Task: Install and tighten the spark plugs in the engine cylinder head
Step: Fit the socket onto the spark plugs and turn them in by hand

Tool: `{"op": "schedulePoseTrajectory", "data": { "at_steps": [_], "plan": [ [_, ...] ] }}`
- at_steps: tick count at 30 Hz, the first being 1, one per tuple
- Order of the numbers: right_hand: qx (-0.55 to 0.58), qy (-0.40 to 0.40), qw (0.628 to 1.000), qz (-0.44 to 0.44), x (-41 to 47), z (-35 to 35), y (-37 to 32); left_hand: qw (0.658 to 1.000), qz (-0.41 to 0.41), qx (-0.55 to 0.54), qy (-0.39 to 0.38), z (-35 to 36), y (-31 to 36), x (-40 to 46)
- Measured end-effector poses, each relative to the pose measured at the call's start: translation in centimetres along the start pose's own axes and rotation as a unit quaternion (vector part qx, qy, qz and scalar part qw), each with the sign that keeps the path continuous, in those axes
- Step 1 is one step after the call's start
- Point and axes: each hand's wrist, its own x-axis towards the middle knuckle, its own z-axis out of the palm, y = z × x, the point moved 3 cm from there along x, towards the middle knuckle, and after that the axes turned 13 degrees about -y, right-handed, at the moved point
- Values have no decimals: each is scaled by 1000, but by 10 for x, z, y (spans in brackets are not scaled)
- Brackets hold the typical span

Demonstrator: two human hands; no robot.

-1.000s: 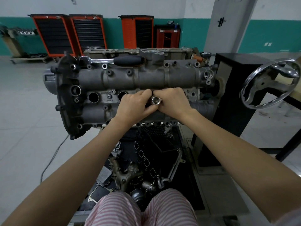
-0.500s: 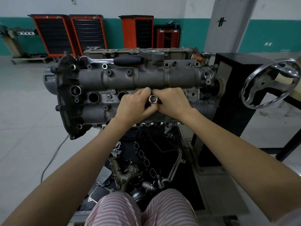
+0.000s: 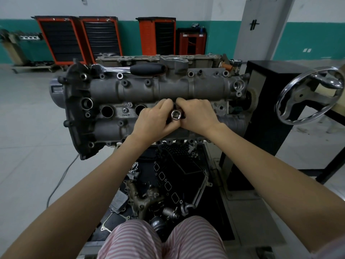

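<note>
A: Centrally, what do the hands hold?

B: Left hand (image 3: 155, 118) and right hand (image 3: 197, 116) both grip a chromed socket (image 3: 175, 115), hex opening facing the camera, at the middle of the cylinder head (image 3: 149, 92), a rough grey casting.

A: Any writing?

B: Small raised lettering lies between two open round plug wells (image 3: 107, 111); too small to read.

A: Surroundings?

B: A ratchet (image 3: 128, 69), polished shank and black handle, lies along the head's far edge. A chromed handwheel (image 3: 309, 95) stands right; loose parts sit in a tray (image 3: 214, 184) below.
</note>
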Motion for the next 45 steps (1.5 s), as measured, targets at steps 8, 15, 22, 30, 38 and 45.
{"op": "schedulePoseTrajectory", "data": {
  "at_steps": [8,15,22,30,38,45],
  "plan": [
    [29,51,997,-44,-6,-6,-3,1000,-15,9,10,2,-4,0],
    [29,65,997,-32,-6,-6,-3,1000,-10,-12,7,0,-2,-1],
    [-10,49,998,-31,-2,-2,-2,1000,24,-10,-2,-2,1,-1],
    [39,109,992,-52,-9,-11,-7,1000,-2,-5,31,3,-7,-1],
    [6,41,999,-14,-2,-2,-2,1000,3,-4,17,2,-4,-2],
    [-18,17,1000,-18,-1,-2,-2,1000,16,1,15,0,0,-1]
  ]
}}
